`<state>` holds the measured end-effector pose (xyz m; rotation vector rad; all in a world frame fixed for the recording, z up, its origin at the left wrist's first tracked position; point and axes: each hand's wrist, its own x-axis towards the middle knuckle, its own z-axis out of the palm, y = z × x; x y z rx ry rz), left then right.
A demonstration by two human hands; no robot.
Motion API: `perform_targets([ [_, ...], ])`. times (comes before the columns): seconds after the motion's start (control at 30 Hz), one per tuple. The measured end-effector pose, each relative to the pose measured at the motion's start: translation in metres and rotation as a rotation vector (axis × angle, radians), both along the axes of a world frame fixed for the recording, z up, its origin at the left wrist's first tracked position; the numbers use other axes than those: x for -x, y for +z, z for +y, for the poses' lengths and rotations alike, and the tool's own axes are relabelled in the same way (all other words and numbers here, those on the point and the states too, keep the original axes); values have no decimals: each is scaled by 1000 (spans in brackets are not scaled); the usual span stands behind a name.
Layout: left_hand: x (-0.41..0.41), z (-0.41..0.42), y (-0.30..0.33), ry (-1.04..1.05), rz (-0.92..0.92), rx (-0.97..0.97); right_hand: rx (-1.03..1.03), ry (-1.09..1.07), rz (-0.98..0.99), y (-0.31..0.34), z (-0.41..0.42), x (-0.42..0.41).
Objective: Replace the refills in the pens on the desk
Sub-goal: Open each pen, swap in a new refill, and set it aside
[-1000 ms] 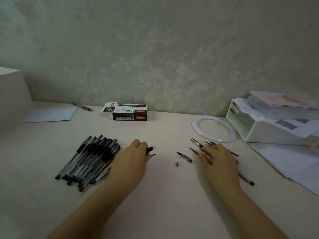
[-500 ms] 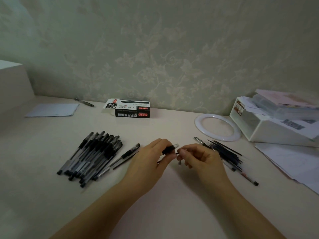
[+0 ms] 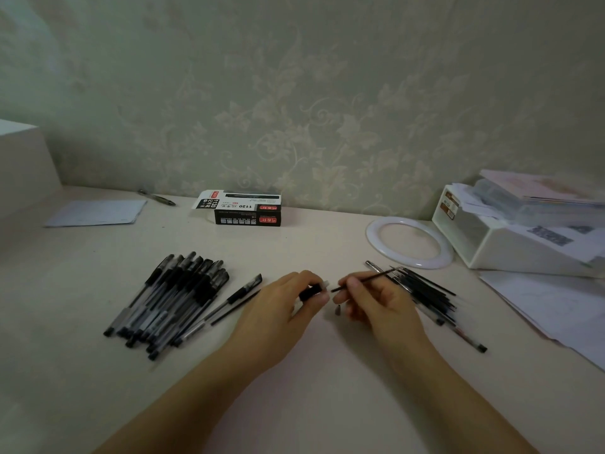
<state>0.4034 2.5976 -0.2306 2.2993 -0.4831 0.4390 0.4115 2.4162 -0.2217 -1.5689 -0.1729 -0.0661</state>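
My left hand [image 3: 281,306] grips a pen barrel [image 3: 312,291] with a black grip, its open end pointing right. My right hand [image 3: 376,299] pinches a thin black refill [image 3: 366,280], whose near end sits just off the barrel's opening. A small pen tip piece [image 3: 338,310] lies on the desk between my hands. A heap of several black capped pens [image 3: 176,296] lies to the left, with one pen [image 3: 235,296] and a loose refill beside it. A bundle of several refills [image 3: 422,290] lies to the right, behind my right hand.
A black-and-white pen box [image 3: 242,211] stands at the back by the wall. A white ring [image 3: 409,242], a white tray of papers [image 3: 517,237] and loose sheets [image 3: 550,306] fill the right. A paper sheet [image 3: 98,213] and a lone pen [image 3: 157,197] lie back left.
My right hand picked a refill from the right bundle and came in toward my left hand, which carried the barrel rightward. The refill end now lines up with the barrel's opening.
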Motion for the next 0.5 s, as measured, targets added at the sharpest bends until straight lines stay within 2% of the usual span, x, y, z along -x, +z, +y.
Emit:
perform_targets([
  [0.13,0,2,-1,-7,39,-1,-171,-144,28,5,-10,-4],
  [0.23,1,1,-1,-17,33,1,-273,-129,43,8,-11,-4],
  [0.5,1,1,0,-43,15,29,-278,-44,51,6,-7,-3],
])
